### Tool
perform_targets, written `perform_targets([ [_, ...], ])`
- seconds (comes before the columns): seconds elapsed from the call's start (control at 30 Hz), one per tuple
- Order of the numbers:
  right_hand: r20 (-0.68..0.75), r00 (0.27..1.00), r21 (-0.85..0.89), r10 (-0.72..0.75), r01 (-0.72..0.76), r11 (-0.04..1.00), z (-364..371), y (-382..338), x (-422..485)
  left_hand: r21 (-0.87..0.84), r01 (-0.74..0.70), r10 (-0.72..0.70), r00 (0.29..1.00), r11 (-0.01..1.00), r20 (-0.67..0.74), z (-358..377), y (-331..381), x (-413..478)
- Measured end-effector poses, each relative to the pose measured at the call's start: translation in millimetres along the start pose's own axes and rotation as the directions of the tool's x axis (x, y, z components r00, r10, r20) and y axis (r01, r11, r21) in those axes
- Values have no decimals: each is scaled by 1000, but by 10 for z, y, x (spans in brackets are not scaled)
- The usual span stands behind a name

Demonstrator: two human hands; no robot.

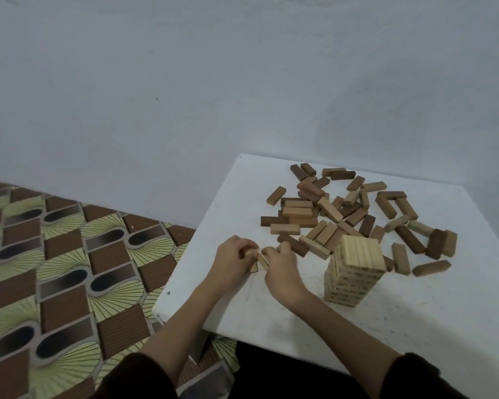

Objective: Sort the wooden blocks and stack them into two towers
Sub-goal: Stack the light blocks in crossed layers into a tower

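Note:
A tall tower of light wooden blocks (355, 269) stands on the white table (415, 326), right of my hands. Behind it lies a loose heap of light and dark brown blocks (343, 208), spread across the far part of the table. My left hand (232, 260) and my right hand (281, 266) meet near the table's left edge. Both have curled fingers gripping a few light blocks (259, 262) held together between them. My fingers hide most of these blocks.
The table's left edge and front left corner (159, 309) lie close to my hands. A patterned brown and green floor mat (69, 269) lies to the left. A plain pale wall (242, 82) rises behind the table.

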State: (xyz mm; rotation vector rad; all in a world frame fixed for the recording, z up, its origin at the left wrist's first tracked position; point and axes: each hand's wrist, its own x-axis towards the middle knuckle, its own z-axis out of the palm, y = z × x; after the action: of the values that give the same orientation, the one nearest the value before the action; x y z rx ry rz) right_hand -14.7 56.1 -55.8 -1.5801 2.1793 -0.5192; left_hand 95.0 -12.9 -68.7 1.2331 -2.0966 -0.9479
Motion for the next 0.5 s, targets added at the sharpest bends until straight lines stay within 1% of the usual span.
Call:
perform_targets([
  [0.17,-140,988,198,69,-41,979,4,27,3,21,-15,15,1000,1000,7,-16,-50,11],
  [0.2,-166,983,207,85,-50,977,9,30,5,15,-22,22,1000,1000,7,-21,-52,5],
  [0.3,-204,975,85,89,-72,994,42,80,9,-19,-61,62,998,998,27,-51,-62,-22],
  [0.33,-209,974,81,90,-74,994,53,88,-1,-18,-83,84,996,996,38,-64,-72,-30],
  [0.43,-212,971,181,113,-75,981,68,105,-53,40,-178,174,982,983,75,-99,-144,-43],
  [0.5,-179,979,197,98,-62,978,63,116,-81,71,-235,225,966,969,126,-131,-196,-42],
])
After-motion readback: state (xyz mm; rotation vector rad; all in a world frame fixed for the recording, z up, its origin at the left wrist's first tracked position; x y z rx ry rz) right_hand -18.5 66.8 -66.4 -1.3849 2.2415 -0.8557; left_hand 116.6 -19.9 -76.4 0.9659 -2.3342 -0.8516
